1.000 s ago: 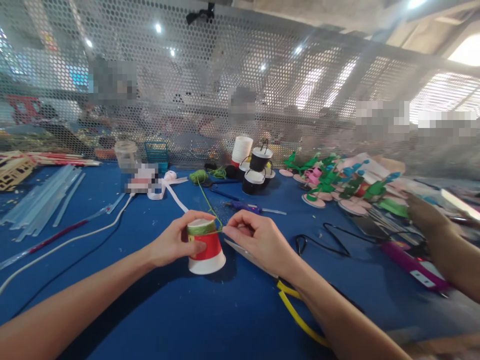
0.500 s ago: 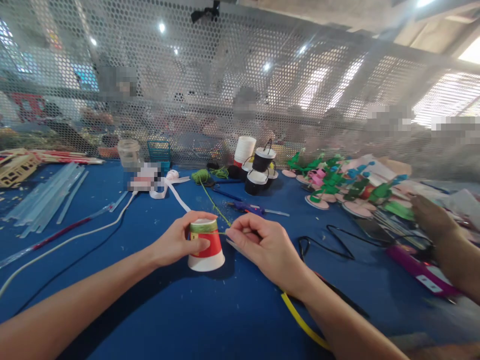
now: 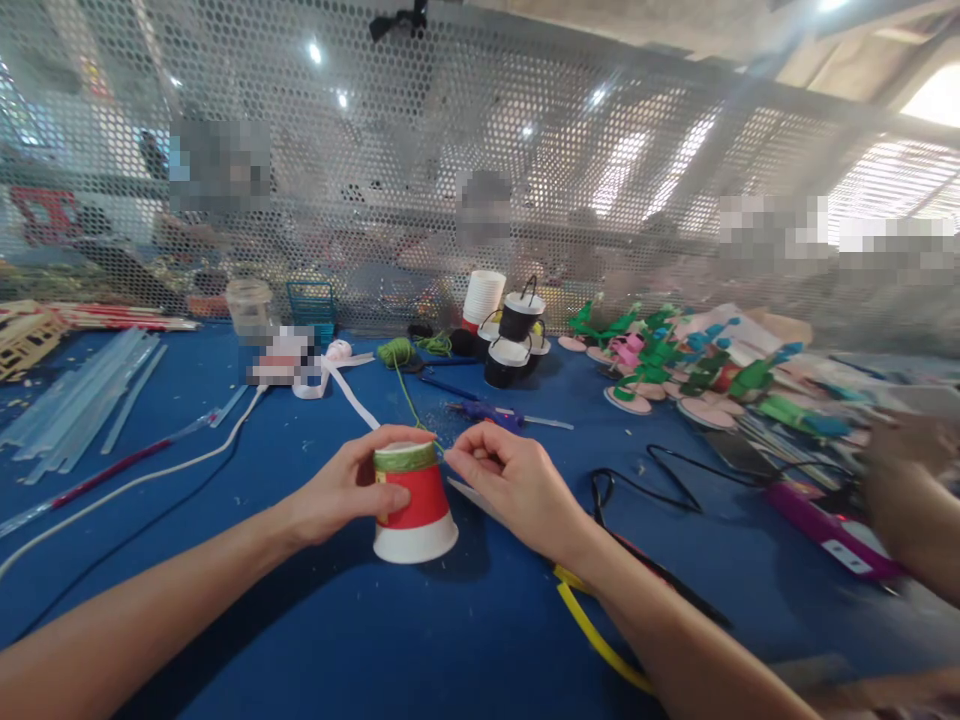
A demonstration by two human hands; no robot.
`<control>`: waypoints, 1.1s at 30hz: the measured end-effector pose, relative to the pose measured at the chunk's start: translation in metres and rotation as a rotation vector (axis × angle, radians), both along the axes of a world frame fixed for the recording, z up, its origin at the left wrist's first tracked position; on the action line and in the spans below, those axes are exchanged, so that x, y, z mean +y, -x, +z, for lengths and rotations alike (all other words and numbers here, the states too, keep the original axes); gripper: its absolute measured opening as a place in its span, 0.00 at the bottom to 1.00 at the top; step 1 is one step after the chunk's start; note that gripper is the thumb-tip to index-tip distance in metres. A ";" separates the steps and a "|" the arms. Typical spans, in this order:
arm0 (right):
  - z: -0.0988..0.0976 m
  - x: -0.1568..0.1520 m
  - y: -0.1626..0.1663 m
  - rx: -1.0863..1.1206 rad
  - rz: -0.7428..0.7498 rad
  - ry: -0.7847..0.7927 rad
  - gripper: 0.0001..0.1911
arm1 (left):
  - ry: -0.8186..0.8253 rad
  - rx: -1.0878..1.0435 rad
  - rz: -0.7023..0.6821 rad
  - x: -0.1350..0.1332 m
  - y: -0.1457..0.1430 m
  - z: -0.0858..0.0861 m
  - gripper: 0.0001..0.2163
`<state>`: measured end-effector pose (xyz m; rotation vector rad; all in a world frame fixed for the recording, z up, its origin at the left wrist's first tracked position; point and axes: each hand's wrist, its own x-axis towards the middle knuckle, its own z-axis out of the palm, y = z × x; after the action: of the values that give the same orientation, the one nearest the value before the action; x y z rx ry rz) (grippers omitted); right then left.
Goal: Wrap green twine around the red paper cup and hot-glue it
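Observation:
My left hand is closed round a red and white paper cup, held upside down with its wide rim lowest. Green yarn is wound in a band round the cup's narrow end. Just right of the cup, my right hand pinches the yarn strand between thumb and fingers. That strand runs back to a green yarn ball on the table. A thin pale pointed thing sticks out from under my right hand; its kind is unclear.
Beyond my hands lie a blue glue gun, small black buckets and stacked cups. Green craft figures and a purple power strip are at right, near another person's blurred hand. Glue sticks lie left.
The cup has tipped slightly and come a little nearer to me. My right hand has moved slightly up and left, closer to the cup's wound end. The other person's hand has shifted down.

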<state>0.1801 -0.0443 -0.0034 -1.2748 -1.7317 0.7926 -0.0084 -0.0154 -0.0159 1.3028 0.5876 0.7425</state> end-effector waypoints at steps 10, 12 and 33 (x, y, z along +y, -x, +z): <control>-0.008 0.003 0.008 0.128 0.078 0.101 0.12 | 0.012 -0.056 -0.006 -0.001 -0.002 0.000 0.22; -0.012 0.002 0.010 0.189 0.074 0.158 0.13 | 0.004 -0.055 0.001 -0.001 -0.002 -0.001 0.22; -0.019 0.002 0.019 0.452 -0.055 0.258 0.19 | -0.427 0.057 0.184 0.008 -0.003 -0.004 0.17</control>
<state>0.1615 -0.0427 -0.0226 -1.1887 -1.2575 1.1976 -0.0053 -0.0075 -0.0201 1.6814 0.6214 1.0238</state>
